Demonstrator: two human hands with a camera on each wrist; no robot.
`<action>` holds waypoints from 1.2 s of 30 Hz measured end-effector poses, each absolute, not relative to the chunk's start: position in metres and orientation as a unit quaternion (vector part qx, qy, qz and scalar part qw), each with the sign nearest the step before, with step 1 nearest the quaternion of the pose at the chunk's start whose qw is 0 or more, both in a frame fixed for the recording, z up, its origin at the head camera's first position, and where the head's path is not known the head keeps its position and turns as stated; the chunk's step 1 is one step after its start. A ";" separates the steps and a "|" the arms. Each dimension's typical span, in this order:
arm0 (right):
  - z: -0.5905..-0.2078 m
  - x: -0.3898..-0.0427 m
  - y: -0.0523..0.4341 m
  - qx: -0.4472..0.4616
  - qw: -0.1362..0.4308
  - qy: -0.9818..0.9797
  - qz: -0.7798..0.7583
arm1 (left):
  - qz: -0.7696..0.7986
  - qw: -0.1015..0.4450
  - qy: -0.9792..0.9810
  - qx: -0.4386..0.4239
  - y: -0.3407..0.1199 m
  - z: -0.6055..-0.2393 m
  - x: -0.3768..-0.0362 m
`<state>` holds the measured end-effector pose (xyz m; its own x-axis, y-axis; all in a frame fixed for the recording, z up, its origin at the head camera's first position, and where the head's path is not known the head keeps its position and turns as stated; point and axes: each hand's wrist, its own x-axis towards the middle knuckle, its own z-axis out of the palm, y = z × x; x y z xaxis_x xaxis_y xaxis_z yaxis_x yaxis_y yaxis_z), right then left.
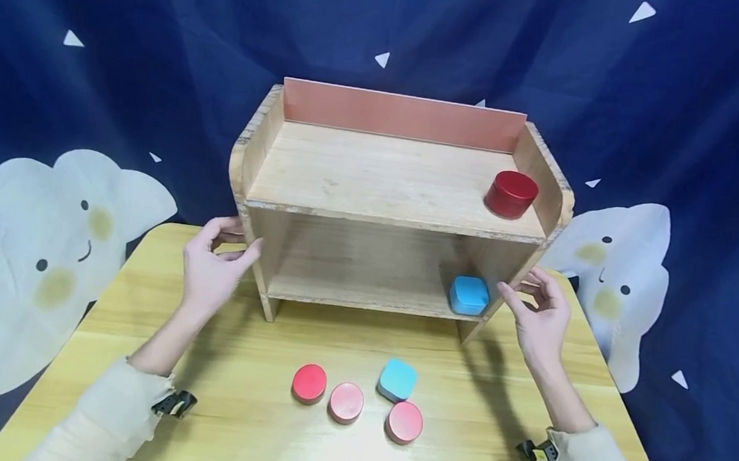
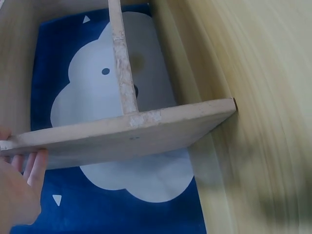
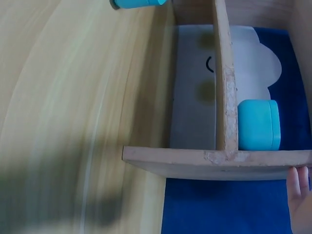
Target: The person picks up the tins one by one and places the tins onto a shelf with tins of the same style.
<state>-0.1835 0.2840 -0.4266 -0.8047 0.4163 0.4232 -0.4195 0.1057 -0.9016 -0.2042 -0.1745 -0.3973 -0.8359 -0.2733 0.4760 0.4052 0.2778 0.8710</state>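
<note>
A two-tier wooden shelf (image 1: 375,178) with a pink back strip (image 1: 402,116) stands upright at the far side of the table. My left hand (image 1: 213,267) grips its left side panel, thumb at the front edge and fingers against the outer face, as the left wrist view also shows. On the opposite side, my right hand (image 1: 542,320) holds the right panel between thumb and fingers. Near that panel, a dark red round tin (image 1: 511,194) sits on the top board. Below it, a blue square tin (image 1: 468,296) rests on the lower board.
On the table (image 1: 238,450) in front lie a red round tin (image 1: 309,383), a pink round tin (image 1: 346,402), another pink tin (image 1: 404,423) and a light blue square tin (image 1: 397,380). A dark blue curtain (image 1: 338,17) with clouds hangs behind the shelf.
</note>
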 end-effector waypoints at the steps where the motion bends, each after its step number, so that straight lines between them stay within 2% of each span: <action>1: -0.426 -0.184 0.285 0.005 0.310 -0.673 0.672 | -0.602 0.277 -0.747 -0.045 -0.175 -0.397 -0.203; 16: -0.420 -0.186 0.294 0.013 0.263 -0.699 0.665 | -0.553 0.248 -0.793 -0.072 -0.195 -0.421 -0.170; 25: -0.419 -0.185 0.294 0.010 0.259 -0.694 0.672 | -0.442 0.222 -0.856 -0.151 -0.204 -0.441 -0.153; 36: -0.422 -0.185 0.293 0.017 0.264 -0.694 0.670 | -0.296 0.182 -0.906 -0.241 -0.194 -0.454 -0.140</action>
